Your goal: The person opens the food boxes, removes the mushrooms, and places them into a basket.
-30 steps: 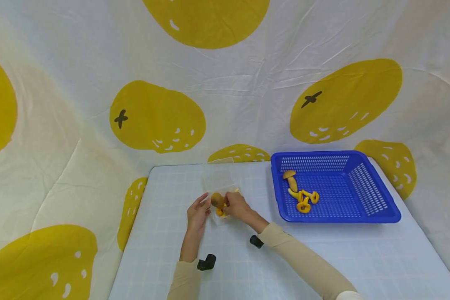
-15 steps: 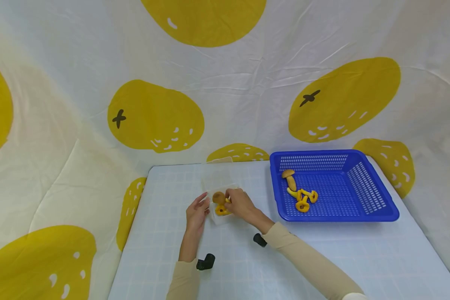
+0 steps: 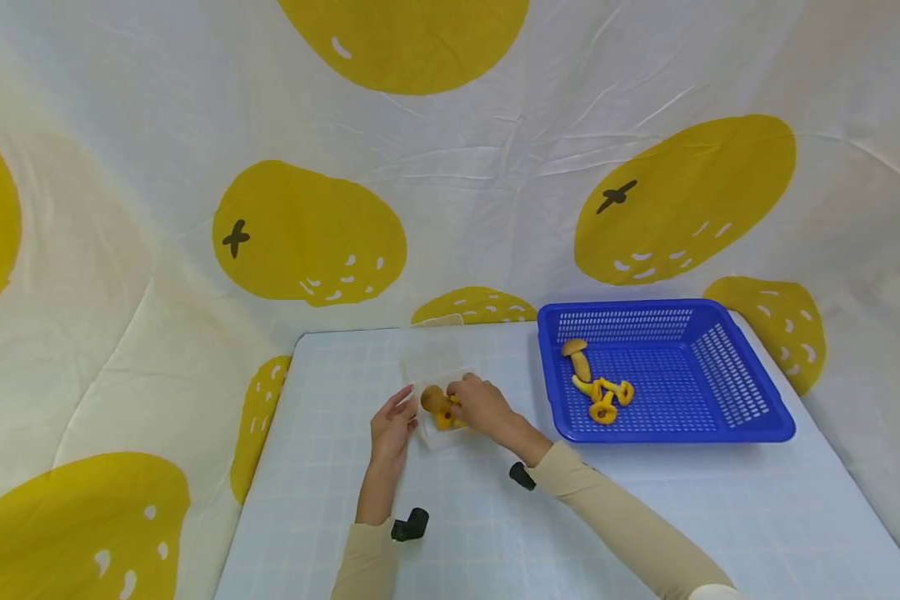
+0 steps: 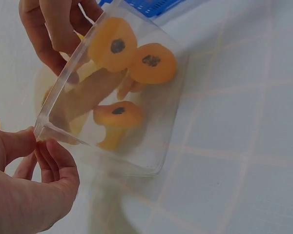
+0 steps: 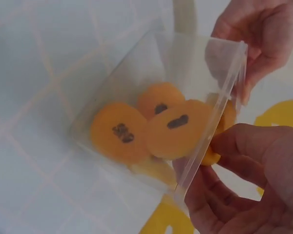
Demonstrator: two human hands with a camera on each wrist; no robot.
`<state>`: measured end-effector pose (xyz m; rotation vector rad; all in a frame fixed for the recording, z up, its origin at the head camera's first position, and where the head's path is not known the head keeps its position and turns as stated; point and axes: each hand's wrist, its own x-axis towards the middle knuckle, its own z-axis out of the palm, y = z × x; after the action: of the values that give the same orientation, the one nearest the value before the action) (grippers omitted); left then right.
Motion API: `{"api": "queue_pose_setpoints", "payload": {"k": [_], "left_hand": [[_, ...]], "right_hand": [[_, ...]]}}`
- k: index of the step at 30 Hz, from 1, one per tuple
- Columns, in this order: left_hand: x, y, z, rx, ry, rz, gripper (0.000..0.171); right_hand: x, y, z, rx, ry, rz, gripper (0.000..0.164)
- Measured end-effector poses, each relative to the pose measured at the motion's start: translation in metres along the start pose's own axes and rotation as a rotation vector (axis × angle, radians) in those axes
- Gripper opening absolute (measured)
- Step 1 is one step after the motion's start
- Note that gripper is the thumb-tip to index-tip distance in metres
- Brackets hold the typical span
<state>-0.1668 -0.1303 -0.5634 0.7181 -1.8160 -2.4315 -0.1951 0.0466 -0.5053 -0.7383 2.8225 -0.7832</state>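
Note:
A clear plastic box (image 3: 441,440) stands on the table with its clear lid (image 3: 431,354) folded back. Inside lie several yellow-orange chanterelle mushrooms (image 4: 113,45) with dark centres and a brown-capped mushroom (image 3: 432,399). My left hand (image 3: 392,429) pinches the box's rim at a corner between thumb and fingers. Over the opposite rim reaches my right hand (image 3: 483,406). Its thumb and fingers pinch a yellow mushroom (image 5: 212,157), mostly hidden by the fingers and the box wall in the right wrist view.
To the right stands a blue plastic basket (image 3: 671,435). At its left end lie a brown mushroom (image 3: 580,363) and several yellow mushrooms (image 3: 604,410). A pale checked cloth (image 3: 465,533) covers the table; a patterned curtain (image 3: 465,225) hangs behind.
My right hand has shifted slightly right and back within the box. The brown-capped mushroom moved a little among the yellow ones. My left hand stays at the rim.

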Motion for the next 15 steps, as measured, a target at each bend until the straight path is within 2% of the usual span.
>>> {"api": "queue_pose_setpoints", "payload": {"k": [2, 5, 9, 15], "left_hand": [[0.000, -0.001, 0.000, -0.001, -0.007, 0.001, 0.037], [0.000, -0.002, 0.001, 0.001, -0.011, 0.003, 0.038], [0.001, -0.001, 0.001, 0.008, -0.002, -0.004, 0.038], [0.000, 0.001, 0.000, 0.010, 0.002, -0.024, 0.038]], "right_hand": [[-0.001, 0.000, 0.000, -0.021, 0.006, -0.029, 0.016], [-0.002, 0.002, -0.003, 0.012, 0.015, -0.045, 0.016], [-0.002, 0.010, -0.010, 0.137, 0.024, -0.048, 0.019], [-0.005, 0.026, -0.022, 0.334, 0.016, -0.008, 0.021]]}}
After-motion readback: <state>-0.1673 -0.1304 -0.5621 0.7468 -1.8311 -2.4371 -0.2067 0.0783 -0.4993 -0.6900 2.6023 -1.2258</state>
